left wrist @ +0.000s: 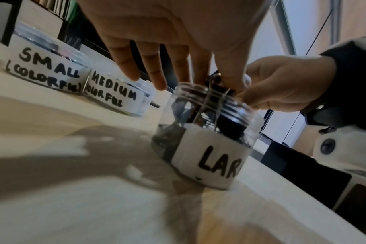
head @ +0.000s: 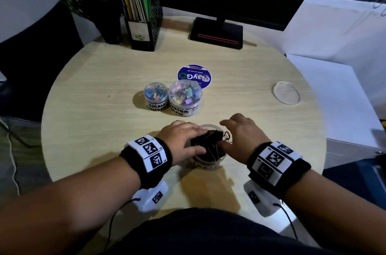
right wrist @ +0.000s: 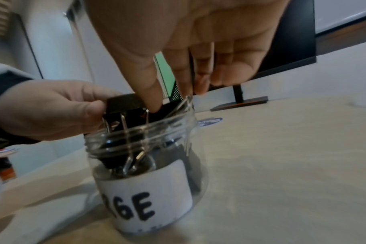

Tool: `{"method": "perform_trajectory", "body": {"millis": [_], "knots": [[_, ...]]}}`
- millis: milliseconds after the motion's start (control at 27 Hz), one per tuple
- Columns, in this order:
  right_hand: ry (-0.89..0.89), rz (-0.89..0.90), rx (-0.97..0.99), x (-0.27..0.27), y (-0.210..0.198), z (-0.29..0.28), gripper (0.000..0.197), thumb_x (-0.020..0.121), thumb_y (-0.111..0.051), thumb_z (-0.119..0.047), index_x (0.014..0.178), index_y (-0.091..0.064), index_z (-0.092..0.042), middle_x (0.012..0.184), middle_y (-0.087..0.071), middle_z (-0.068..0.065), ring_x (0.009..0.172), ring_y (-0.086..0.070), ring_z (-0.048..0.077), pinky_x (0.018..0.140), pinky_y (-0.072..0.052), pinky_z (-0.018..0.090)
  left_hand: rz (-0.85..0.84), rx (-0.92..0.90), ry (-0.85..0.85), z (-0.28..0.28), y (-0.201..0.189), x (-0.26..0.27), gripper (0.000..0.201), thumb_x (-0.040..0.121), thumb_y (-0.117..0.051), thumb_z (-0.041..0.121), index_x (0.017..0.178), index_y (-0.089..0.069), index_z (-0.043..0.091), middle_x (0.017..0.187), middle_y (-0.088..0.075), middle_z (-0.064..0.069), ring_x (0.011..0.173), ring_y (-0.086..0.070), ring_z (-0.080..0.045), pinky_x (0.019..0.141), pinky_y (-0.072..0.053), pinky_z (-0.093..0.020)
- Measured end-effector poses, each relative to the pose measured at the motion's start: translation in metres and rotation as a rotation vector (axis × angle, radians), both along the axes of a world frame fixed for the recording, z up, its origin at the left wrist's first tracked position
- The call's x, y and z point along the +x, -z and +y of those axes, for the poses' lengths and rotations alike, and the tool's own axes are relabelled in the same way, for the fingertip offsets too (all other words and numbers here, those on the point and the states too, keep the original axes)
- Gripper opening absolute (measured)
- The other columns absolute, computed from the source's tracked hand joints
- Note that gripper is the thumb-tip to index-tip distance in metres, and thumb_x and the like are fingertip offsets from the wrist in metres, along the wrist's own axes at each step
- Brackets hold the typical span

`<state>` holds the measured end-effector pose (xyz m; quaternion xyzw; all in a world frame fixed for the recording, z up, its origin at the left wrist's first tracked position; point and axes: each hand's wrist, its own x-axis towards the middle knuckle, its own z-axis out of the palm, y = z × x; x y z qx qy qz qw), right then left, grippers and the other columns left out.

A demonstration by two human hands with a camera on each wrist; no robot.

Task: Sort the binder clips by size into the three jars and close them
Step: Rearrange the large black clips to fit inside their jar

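Two jars, small jar (head: pixel 156 96) and medium jar (head: pixel 185 96), look lidded in head view; large jar (head: pixel 208 160) sits open near me, black clip (head: pixel 208 137) jutting out, the jar's lid (head: pixel 286 93) well apart, unseen from either wrist. Left wrist: my left hand (left wrist: pixel 167 24) pinches the clip. Right wrist: my right hand (right wrist: pixel 198 33), fingers loose, thumb pressing it down. Capping remains.

Black clips (head: pixel 206 137); clear jar (right wrist: pixel 178 132), white label (right wrist: pixel 157 189); blue sticker (head: pixel 194 76).
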<state>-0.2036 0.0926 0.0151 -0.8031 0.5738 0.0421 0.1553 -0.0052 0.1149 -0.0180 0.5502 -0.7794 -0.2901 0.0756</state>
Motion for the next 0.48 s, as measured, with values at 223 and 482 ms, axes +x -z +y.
{"method": "perform_trajectory", "body": {"millis": [223,482], "knots": [[0.099,-0.104,0.082,0.007,0.007,-0.003,0.04,0.08,-0.061,-0.021,0.12,-0.058,-0.018,0.113,-0.057,0.008,0.105,-0.056,0.026,0.088,-0.045,0.031,0.042,0.014,-0.108,0.002,-0.003,-0.009,0.053,0.078,-0.065,0.051,0.125,-0.052,0.032,0.122,-0.053,0.011,0.115,-0.046,-0.013,0.098,-0.037,-0.031],[0.17,-0.326,-0.032,-0.001,-0.005,0.004,0.021,0.084,-0.058,-0.008,0.1,-0.07,-0.014,0.092,-0.071,0.006,0.089,-0.063,0.023,0.07,-0.036,0.017,0.022,0.04,-0.124,-0.003,-0.005,-0.009,0.05,0.069,-0.076,0.045,0.109,-0.052,0.027,0.114,-0.049,0.009,0.11,-0.046,-0.015,0.094,-0.04,-0.033]]}}
